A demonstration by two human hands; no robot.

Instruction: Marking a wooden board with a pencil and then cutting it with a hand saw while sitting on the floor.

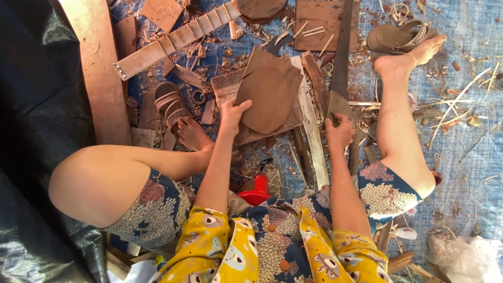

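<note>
Shavings litter the blue tarp. Left hand presses flat, fingers open, on the rounded wood piece lying on a board; right hand grips the saw handle, its blade resting beside the piece, already roughly shaped.

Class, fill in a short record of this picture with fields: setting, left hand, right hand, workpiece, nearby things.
Setting: person seated on a blue tarp strewn with wood shavings
Left hand: left hand pressed flat on the edge of the rounded wooden piece
Right hand: right hand gripping the handle of a long saw
Workpiece: rounded wooden piece lying on a plank
Nearby things: sandal by the right foot, red stool beneath the person, wooden boards
</note>
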